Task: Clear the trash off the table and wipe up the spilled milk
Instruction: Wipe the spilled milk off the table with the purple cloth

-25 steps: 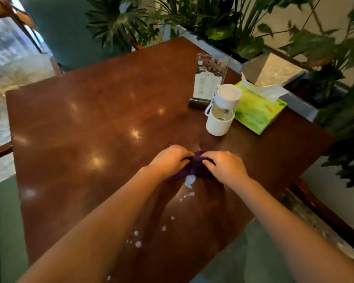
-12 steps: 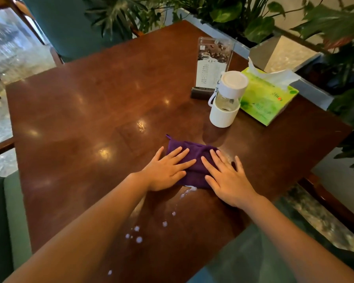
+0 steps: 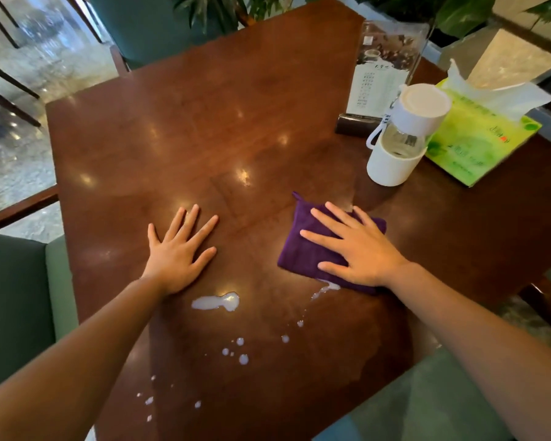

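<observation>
Head view, looking down on a brown wooden counter (image 3: 204,128). At centre right the right hand (image 3: 360,249) lies flat on a purple cloth (image 3: 299,249), fingers (image 3: 323,240) spread and straight, pressing it down. At centre left the left hand (image 3: 178,249) rests flat on bare wood, fingers spread, holding nothing. A milk puddle (image 3: 217,303) sits just below the left hand; smaller drops (image 3: 243,359) scatter toward the lower edge, and a streak touches the cloth's lower edge. Wiping appears to be the step in hand; no trash shows. Next, the cloth likely needs dragging down and left across the puddle and drops.
</observation>
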Action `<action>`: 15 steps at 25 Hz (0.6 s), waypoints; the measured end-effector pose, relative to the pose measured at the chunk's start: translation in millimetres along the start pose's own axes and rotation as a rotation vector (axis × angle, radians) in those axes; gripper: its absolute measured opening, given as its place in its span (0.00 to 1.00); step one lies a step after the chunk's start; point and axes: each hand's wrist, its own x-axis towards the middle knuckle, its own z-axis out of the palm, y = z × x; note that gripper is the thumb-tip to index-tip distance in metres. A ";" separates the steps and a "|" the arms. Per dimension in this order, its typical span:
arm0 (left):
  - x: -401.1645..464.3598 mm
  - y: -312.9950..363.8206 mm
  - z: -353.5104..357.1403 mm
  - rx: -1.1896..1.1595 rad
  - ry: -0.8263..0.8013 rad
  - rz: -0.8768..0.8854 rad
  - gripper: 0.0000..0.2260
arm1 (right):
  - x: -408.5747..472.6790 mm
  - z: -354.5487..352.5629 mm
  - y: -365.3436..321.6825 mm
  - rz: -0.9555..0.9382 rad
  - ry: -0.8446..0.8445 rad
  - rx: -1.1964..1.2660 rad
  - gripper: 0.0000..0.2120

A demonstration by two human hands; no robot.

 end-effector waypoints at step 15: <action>7.9 -12.2 7.8 -0.051 -0.020 0.073 0.26 | -3.5 12.4 -94.3 0.833 0.159 0.101 0.24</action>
